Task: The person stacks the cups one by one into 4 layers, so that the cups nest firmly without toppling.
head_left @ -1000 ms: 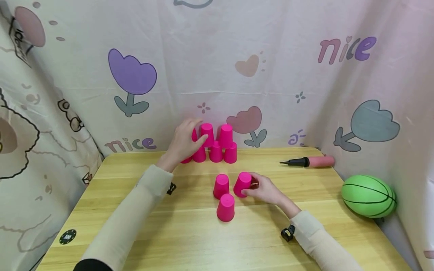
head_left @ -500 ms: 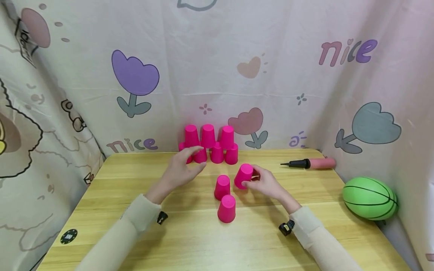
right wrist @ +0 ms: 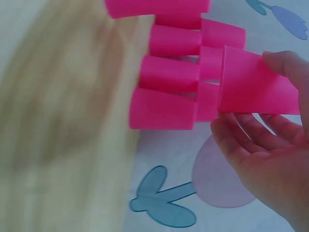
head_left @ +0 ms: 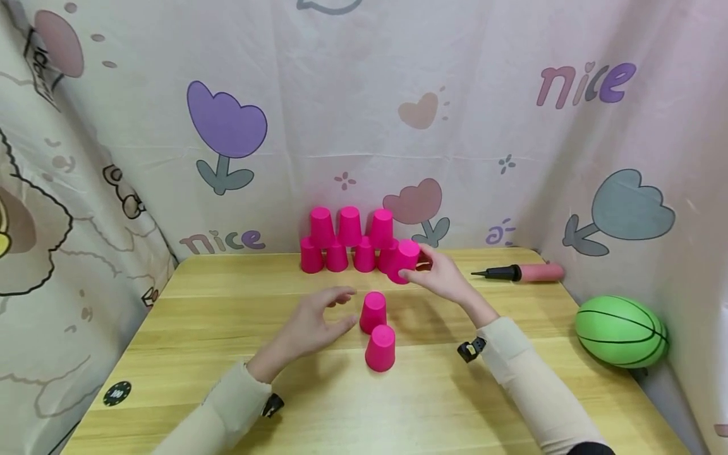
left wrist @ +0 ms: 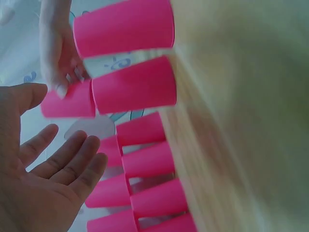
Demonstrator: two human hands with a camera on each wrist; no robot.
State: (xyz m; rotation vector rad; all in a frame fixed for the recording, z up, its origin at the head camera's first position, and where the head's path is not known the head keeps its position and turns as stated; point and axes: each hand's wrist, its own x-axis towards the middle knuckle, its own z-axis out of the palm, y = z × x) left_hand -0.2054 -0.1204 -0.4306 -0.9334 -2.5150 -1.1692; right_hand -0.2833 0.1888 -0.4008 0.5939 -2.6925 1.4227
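Note:
My right hand (head_left: 447,276) grips a pink plastic cup (head_left: 406,258), mouth down, thumb on one side and fingers on the other. In the head view this cup partly covers the right end of a two-level cup stack (head_left: 349,227) by the back curtain. That stack has a lower row of upside-down cups and three on top. Closer in stand two more upside-down cups, a farther cup (head_left: 374,309) and a nearer cup (head_left: 380,349). Just left of them my left hand (head_left: 307,323) hovers with loosely bent fingers, holding nothing; the left wrist view shows its palm (left wrist: 43,193) bare.
A pink and black hand pump (head_left: 523,273) lies at the back right of the wooden table (head_left: 188,328). By the right edge is a green ball (head_left: 621,332). A black poker chip (head_left: 117,393) lies at the left. Printed curtain (head_left: 318,95) hangs behind.
My left hand has come away from the stack, back toward the two near cups. My right hand has lifted its cup from beside them and carried it back to the stack's right end.

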